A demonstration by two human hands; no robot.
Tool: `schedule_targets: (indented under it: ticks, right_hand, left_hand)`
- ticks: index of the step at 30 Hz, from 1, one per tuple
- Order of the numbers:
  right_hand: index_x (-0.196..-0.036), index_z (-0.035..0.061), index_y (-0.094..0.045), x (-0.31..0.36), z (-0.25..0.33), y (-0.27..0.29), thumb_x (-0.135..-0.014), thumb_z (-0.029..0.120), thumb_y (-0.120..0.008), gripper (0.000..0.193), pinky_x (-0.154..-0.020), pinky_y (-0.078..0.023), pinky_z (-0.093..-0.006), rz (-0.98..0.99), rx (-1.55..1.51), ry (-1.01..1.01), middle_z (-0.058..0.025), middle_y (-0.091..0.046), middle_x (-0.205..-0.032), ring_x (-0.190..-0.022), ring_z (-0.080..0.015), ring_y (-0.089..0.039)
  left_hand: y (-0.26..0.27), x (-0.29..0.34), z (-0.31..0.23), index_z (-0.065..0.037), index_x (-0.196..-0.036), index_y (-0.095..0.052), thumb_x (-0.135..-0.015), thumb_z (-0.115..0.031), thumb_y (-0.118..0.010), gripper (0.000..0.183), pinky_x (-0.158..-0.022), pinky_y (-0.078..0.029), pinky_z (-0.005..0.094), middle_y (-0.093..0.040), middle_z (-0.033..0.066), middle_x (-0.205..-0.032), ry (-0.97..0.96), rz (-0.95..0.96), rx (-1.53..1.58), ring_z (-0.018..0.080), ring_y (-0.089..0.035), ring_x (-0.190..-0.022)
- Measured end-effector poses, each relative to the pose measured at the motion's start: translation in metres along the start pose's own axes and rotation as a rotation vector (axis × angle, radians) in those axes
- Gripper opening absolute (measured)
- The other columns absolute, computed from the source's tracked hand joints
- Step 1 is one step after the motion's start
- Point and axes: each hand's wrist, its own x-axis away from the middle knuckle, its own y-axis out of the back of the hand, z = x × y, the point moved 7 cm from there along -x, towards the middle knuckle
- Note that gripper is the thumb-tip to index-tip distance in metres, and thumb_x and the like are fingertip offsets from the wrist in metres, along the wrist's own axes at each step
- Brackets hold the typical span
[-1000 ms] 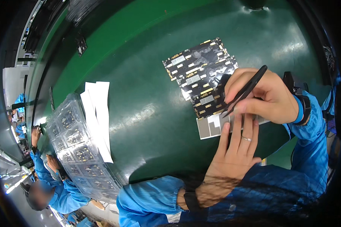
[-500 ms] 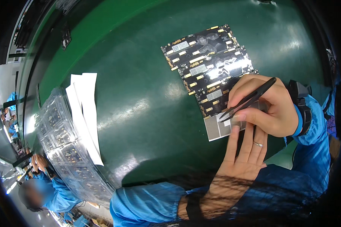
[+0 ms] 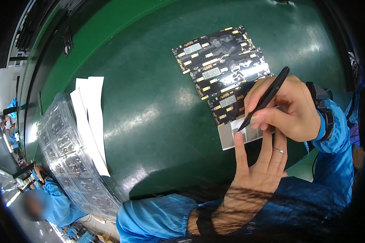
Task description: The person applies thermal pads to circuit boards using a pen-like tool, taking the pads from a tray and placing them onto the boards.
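Note:
My right hand (image 3: pixel 298 111) grips black tweezers (image 3: pixel 275 90) like a pen. Their tips meet at a grey sheet with white borders (image 3: pixel 227 137), near a small white patch on it. My left hand (image 3: pixel 253 174) lies palm down below, fingers spread, its index fingertip at the near edge of that sheet and close to the tweezer tips. Three black circuit boards with gold pads overlap in a stepped row: a far board (image 3: pixel 210 47), a middle board (image 3: pixel 229 74) and a near board (image 3: pixel 228 103), which borders the grey sheet. My right hand covers part of the near board.
White paper strips (image 3: pixel 95 125) lie on the green table (image 3: pixel 150 81) to the left. Beside them are clear plastic trays (image 3: pixel 71 156) with boards inside. A small dark board (image 3: pixel 67 42) lies at the far left. Another person in blue (image 3: pixel 63 202) is at lower left.
The tweezers have turned steeper, and their tips now look together where they were slightly apart. My left index finger has shifted left, away from the other fingers.

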Motion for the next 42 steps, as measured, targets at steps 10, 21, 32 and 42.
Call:
schedule_targets:
  ticks: [10,21,32,42]
  right_hand:
    - [-0.105,-0.0037,-0.066,-0.018,0.019,-0.006,-0.091,0.002,-0.073,0.016,-0.064,-0.055,-0.0240,0.101,0.119,0.112,-0.0095,-0.072,-0.087,-0.074,-0.0117,-0.069]
    - [-0.102,-0.0041,-0.069,-0.014,0.019,-0.008,-0.088,0.003,-0.075,0.016,-0.057,-0.054,-0.0235,0.101,0.300,0.244,-0.0096,-0.073,-0.088,-0.070,-0.0145,-0.071]
    - [-0.105,-0.0031,-0.068,-0.011,0.023,-0.002,-0.091,0.003,-0.073,0.016,-0.059,-0.052,-0.0212,0.072,0.150,0.073,-0.0072,-0.072,-0.087,-0.069,-0.0104,-0.068]
    - [-0.110,-0.0013,-0.064,-0.031,0.005,0.025,-0.098,0.008,-0.068,0.016,-0.063,-0.050,-0.0203,-0.030,-0.024,-0.013,-0.0037,-0.067,-0.092,-0.077,-0.0071,-0.063]
  left_hand:
    - [0.009,0.004,0.003,-0.001,-0.124,-0.067,-0.096,-0.032,-0.052,0.044,-0.106,-0.042,0.0723,-0.055,0.0190,-0.139,0.084,-0.134,0.088,0.0363,-0.049,-0.134]
    - [0.006,0.002,0.001,-0.002,-0.116,-0.070,-0.093,-0.030,-0.054,0.040,-0.105,-0.044,0.0717,-0.058,0.0161,-0.135,0.004,-0.115,-0.014,0.0338,-0.053,-0.130]
    - [0.011,-0.002,-0.001,-0.004,-0.113,-0.071,-0.092,-0.030,-0.054,0.037,-0.106,-0.043,0.0705,-0.059,0.0113,-0.136,0.085,-0.154,-0.056,0.0325,-0.054,-0.129]
    - [0.022,-0.009,0.010,0.000,-0.130,-0.061,-0.095,-0.032,-0.052,0.048,-0.112,-0.038,0.0612,-0.054,0.0197,-0.141,-0.003,-0.044,-0.027,0.0349,-0.053,-0.129]
